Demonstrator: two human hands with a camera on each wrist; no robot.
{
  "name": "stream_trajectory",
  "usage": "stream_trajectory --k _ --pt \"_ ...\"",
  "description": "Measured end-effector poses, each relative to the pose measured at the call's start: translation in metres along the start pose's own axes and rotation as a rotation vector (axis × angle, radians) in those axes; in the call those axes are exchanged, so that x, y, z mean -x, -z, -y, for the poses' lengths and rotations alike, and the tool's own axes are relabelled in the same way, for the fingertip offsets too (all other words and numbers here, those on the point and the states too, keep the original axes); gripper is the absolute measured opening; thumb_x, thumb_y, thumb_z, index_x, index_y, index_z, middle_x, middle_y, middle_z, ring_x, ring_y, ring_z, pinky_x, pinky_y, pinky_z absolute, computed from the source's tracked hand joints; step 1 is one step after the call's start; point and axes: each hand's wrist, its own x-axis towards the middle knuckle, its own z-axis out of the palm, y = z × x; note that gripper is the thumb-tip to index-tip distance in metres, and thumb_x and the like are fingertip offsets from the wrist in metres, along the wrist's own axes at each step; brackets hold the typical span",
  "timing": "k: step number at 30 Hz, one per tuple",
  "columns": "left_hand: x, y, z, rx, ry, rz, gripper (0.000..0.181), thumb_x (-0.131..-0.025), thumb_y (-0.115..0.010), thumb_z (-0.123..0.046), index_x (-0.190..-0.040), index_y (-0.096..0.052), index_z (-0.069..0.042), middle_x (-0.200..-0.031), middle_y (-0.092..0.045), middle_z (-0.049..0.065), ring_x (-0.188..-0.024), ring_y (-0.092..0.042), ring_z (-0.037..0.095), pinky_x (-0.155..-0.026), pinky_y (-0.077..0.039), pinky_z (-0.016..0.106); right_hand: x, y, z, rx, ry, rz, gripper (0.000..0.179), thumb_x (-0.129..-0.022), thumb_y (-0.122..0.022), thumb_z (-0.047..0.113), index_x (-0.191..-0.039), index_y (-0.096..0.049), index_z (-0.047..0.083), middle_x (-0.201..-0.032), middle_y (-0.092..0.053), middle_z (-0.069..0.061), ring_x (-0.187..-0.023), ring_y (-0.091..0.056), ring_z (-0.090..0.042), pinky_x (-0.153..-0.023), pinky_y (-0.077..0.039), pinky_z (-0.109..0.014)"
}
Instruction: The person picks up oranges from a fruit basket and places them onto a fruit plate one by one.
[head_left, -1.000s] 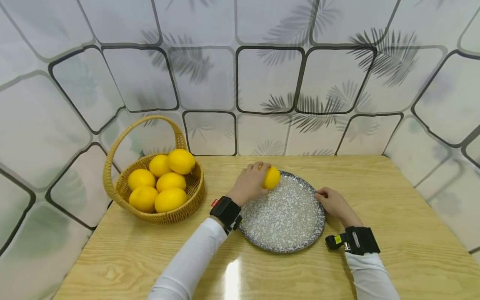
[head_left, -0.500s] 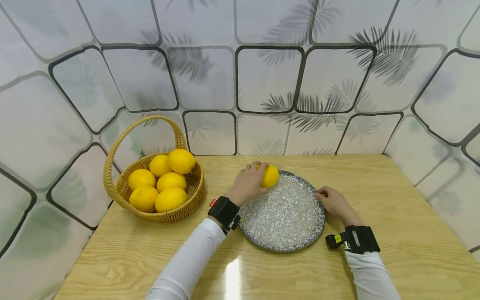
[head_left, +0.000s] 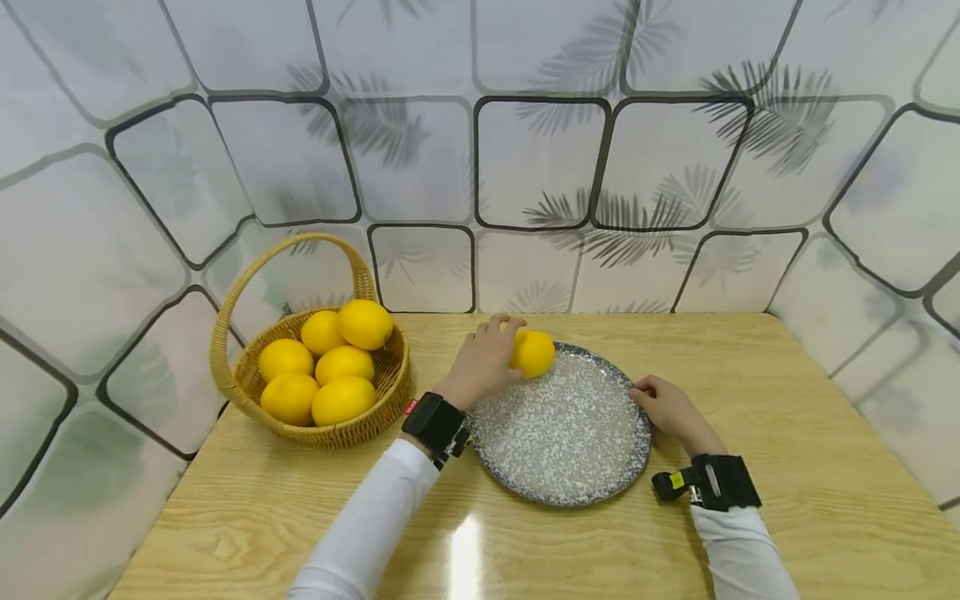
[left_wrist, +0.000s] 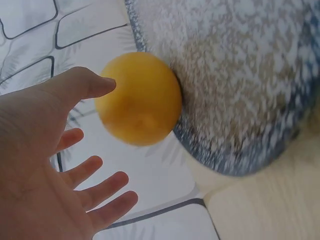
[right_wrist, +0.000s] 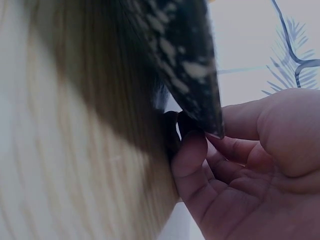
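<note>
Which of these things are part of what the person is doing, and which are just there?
Part of it:
lemon, at the edge of the plate
left hand, right by the lemon
right hand, pinching the plate's rim
probably the basket of other lemons

Just there:
wooden table
patterned wall
wrist straps

Head view faces forward-down; wrist views close; plate (head_left: 570, 437) shared.

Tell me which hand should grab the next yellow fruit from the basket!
Probably the left hand: its fingers look open, and it is closer to the basket. The right hand is farther away, holding the plate by its edge.
</note>
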Motion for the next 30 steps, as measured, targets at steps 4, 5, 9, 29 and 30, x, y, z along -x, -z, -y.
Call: stream_trajectory --k 4,5,9,29,30 --pt "0.004 0.009 0.006 0.009 0.002 -0.019 0.077 -0.081 -0.073 -0.034 -0.146 -0.036 -0.014 -0.148 -0.041 0.018 -0.128 -0.045 0.035 -0.103 -0.047 0.054 0.0 0.001 0.0 0.003 0.008 -0.005 0.042 -0.103 -0.04 0.022 -0.127 -0.05 -0.01 -0.125 -0.054 -0.033 -0.104 -0.052 -0.037 -0.084 -0.046 -0.048" --pt "0.005 0.012 0.007 0.013 0.004 -0.023 0.076 -0.081 -0.072 -0.033 -0.146 -0.036 -0.014 -0.148 -0.04 0.018 -0.128 -0.045 0.035 -0.103 -0.047 0.054 0.0 0.001 0.0 0.0 0.004 -0.005 0.041 -0.103 -0.04 0.022 -0.127 -0.05 -0.01 -0.124 -0.054 -0.032 -0.103 -0.052 -0.036 -0.084 -0.046 -0.047" --pt "0.011 0.02 0.014 0.012 0.023 -0.04 0.074 -0.082 -0.071 -0.034 -0.146 -0.038 -0.014 -0.148 -0.041 0.018 -0.13 -0.044 0.035 -0.103 -0.046 0.054 -0.001 0.0 0.0 0.003 -0.001 0.0 0.041 -0.103 -0.04 0.023 -0.127 -0.05 -0.01 -0.125 -0.054 -0.033 -0.104 -0.051 -0.036 -0.085 -0.047 -0.048" --pt "0.047 0.055 0.061 -0.02 0.185 -0.127 0.058 -0.092 -0.06 -0.033 -0.142 -0.043 -0.007 -0.142 -0.047 0.022 -0.126 -0.046 0.039 -0.102 -0.046 0.056 0.004 0.001 0.001 0.008 -0.003 0.003 0.042 -0.103 -0.039 0.022 -0.128 -0.048 -0.011 -0.127 -0.052 -0.034 -0.106 -0.05 -0.039 -0.087 -0.046 -0.052" --pt "0.049 0.058 0.064 -0.024 0.196 -0.136 0.057 -0.093 -0.059 -0.033 -0.141 -0.044 -0.007 -0.142 -0.048 0.022 -0.126 -0.046 0.04 -0.101 -0.045 0.057 0.004 0.001 0.002 0.01 -0.003 0.003 0.042 -0.103 -0.039 0.022 -0.128 -0.048 -0.01 -0.127 -0.052 -0.034 -0.106 -0.05 -0.039 -0.088 -0.046 -0.053"
